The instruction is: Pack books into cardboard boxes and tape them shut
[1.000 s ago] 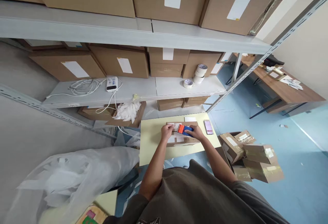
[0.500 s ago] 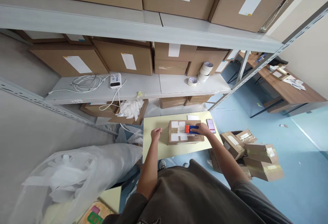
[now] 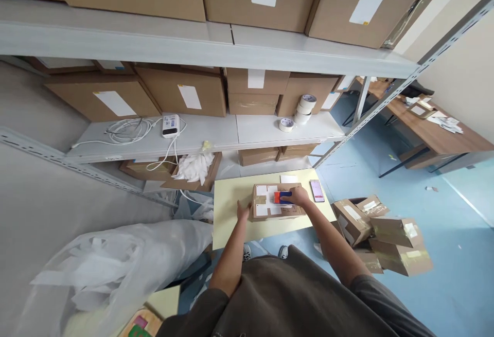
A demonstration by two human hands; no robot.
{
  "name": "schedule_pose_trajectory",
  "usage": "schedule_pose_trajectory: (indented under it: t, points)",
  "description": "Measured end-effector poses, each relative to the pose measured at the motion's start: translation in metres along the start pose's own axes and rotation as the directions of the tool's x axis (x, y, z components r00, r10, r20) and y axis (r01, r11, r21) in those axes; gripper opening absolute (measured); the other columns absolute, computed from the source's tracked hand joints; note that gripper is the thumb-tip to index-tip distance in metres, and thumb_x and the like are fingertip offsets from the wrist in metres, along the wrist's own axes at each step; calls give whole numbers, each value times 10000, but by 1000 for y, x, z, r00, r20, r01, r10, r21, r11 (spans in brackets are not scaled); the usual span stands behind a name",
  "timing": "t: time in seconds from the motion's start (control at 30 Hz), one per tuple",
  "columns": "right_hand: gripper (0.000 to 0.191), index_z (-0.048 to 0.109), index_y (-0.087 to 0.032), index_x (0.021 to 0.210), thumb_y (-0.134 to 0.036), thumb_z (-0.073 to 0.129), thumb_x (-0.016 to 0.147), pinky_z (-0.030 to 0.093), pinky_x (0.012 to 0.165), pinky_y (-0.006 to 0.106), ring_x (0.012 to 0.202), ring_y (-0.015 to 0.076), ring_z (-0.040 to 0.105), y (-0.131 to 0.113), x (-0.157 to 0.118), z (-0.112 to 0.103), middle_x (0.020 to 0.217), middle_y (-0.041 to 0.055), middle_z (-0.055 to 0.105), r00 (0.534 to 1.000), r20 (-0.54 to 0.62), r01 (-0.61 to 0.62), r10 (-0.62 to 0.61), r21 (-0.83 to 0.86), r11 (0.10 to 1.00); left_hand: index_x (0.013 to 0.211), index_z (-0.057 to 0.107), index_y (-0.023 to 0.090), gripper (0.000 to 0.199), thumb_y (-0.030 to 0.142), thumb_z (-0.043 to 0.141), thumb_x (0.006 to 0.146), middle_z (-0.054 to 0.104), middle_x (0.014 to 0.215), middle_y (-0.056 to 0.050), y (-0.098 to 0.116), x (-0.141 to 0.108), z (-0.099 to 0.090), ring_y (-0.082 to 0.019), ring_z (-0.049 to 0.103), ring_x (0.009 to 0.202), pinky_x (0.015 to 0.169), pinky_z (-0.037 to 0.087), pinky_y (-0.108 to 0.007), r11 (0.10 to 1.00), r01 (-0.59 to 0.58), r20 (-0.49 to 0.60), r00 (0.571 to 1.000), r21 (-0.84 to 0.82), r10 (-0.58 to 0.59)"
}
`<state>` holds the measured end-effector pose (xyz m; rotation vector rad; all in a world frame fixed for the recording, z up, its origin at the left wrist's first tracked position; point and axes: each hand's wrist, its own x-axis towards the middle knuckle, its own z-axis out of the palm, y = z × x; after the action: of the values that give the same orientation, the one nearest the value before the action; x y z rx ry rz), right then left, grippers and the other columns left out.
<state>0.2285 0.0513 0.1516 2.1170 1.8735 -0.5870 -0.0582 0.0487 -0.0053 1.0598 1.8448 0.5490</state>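
A taped cardboard box [image 3: 258, 212] with several white labels on top lies on the pale yellow table [image 3: 227, 234]. My right hand [image 3: 298, 196] is closed around a blue-and-orange hand tool [image 3: 284, 197], its orange end over the labels on the box top. The tool's exact kind is too small to make out. At the box's left end, my left hand [image 3: 243, 210] has its fingers stretched and apart, reaching against the box side. A phone [image 3: 317, 191] with a lit screen lies right of the box, and a white paper [image 3: 288, 178] lies behind it.
Metal shelving [image 3: 185, 144] stands ahead, carrying cartons, tape rolls [image 3: 286, 124] and a white device [image 3: 170, 125] with cables. Empty cartons [image 3: 397, 234] are piled on the floor at right. A large translucent plastic bag [image 3: 154, 244] bulges at left. A wooden desk [image 3: 447, 131] stands farther right.
My left hand has gone from a closed fist beside the box to spread fingers at its left end. The tool in my right hand has shifted slightly left over the labels.
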Motion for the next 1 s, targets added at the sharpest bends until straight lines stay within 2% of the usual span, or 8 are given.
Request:
schedule_pose_trajectory:
  t: [0.07,0.17,0.23,0.3,0.4,0.63,0.83,1.0]
  points:
    - [665,814,-179,1065,-797,693,852,512,790,305,1033,312,745,-7,2,-1,1101,160,802,1000,14,4,-4,-7,1000,1354,663,167,459,457,510,1033,708,1408,-191,10,-6,-5,-334,646,1350,1049,514,-373,999,-9,-33,999,46,10]
    - [673,804,-153,1140,-755,734,846,537,847,327,1089,331,739,-16,5,-4,1158,182,793,999,42,-6,6,-3,1000,1263,713,227,491,553,402,1069,758,1335,-138,37,-19,-2,-299,686,1292,1020,520,-344,985,-123,43,992,124,118]
    - [659,792,-154,1185,-719,751,848,550,847,331,1096,331,743,-20,6,-7,1174,181,793,998,61,-20,19,23,1000,1357,657,204,554,611,442,1048,752,1343,-163,54,-28,6,-319,695,1275,993,524,-359,970,-132,92,989,206,116]
    - [643,784,-161,1214,-686,767,844,560,850,330,1107,329,745,-20,6,-11,1196,178,791,996,85,-19,15,51,999,1479,548,175,619,607,460,1044,734,1370,-193,66,-37,16,-335,695,1275,983,520,-380,956,-76,68,996,284,59]
    - [632,771,-162,1251,-638,785,836,572,890,347,1142,339,742,-17,7,-16,1241,181,782,993,116,6,-14,68,998,1549,453,186,605,556,412,1072,728,1386,-183,72,-49,28,-329,697,1274,976,514,-387,941,-15,9,1000,339,13]
    - [507,781,-163,1236,-446,820,817,580,941,408,1182,377,732,0,15,-16,1252,215,774,974,119,187,-192,47,981,1507,492,188,559,530,434,1069,762,1302,-183,68,-74,53,-334,728,1208,949,518,-389,932,45,-89,996,361,-13]
    - [616,807,-188,1147,-616,879,710,587,862,384,1049,353,764,48,20,-23,1162,189,803,966,160,192,-205,89,977,1497,482,208,554,559,384,1079,751,1327,-176,82,-95,86,-319,719,1220,943,511,-375,904,63,-126,992,422,-10]
    - [679,820,-189,1089,-723,866,671,552,789,319,970,310,761,132,12,-32,1122,180,805,993,70,91,-99,107,990,1498,492,198,560,551,399,1073,749,1327,-188,95,-99,105,-336,716,1220,938,510,-390,913,32,-96,995,407,7]
